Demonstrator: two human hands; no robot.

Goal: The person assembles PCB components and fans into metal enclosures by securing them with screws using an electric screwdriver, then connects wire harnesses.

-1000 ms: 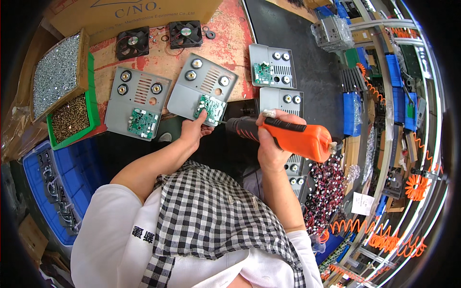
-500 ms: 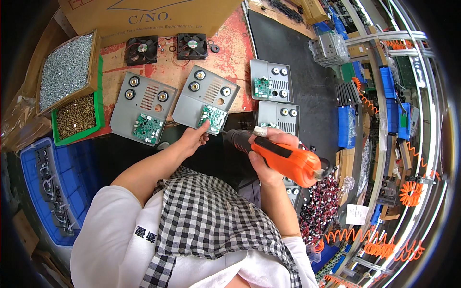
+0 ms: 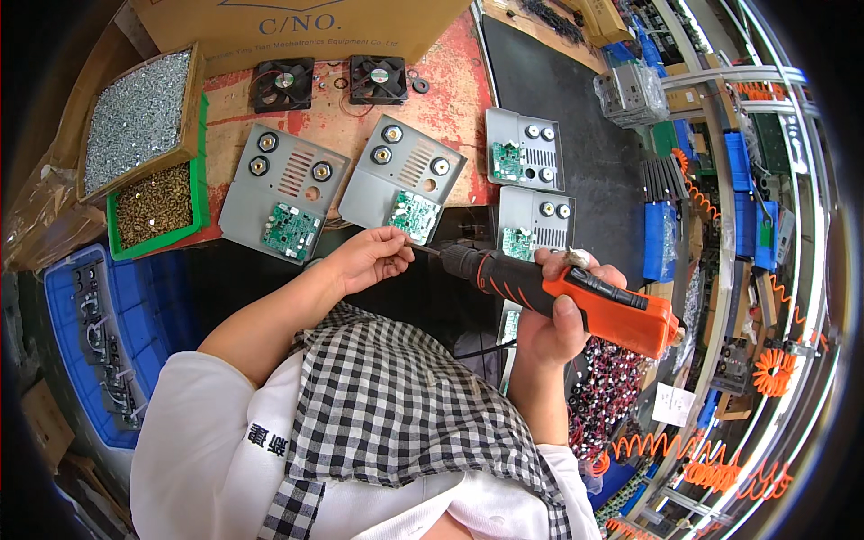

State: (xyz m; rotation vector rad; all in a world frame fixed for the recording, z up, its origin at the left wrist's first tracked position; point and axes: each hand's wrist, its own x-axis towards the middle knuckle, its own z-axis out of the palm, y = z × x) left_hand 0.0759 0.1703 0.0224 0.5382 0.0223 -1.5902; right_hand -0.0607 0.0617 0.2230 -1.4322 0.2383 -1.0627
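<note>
An orange and black electric screwdriver point(image 3: 517, 274) lies nearly level in my right hand point(image 3: 553, 328), with the fingers wrapped round its body. Its thin bit point(image 3: 423, 247) points left to the fingertips of my left hand point(image 3: 373, 259). Those fingers are pinched at the bit's tip; anything small between them is hidden. Just beyond is a grey metal panel point(image 3: 360, 193) with round black fittings, vent slots and a green circuit board point(image 3: 415, 216). To its left sits a similar grey panel point(image 3: 243, 211) with its own circuit board point(image 3: 292, 230).
More grey panels point(image 3: 546, 144) line the black mat point(image 3: 594, 135) at right. Two black fans point(image 3: 377, 80) stand before a large carton point(image 3: 315, 40). A box of silver screws point(image 3: 139, 117) and a green bin point(image 3: 202, 184) of brass-coloured parts are at left, above a blue crate point(image 3: 63, 342).
My left hand has left the circuit board's edge and come to the bit's tip. The screwdriver has moved right and swung closer to level. The whole view has shifted slightly.
</note>
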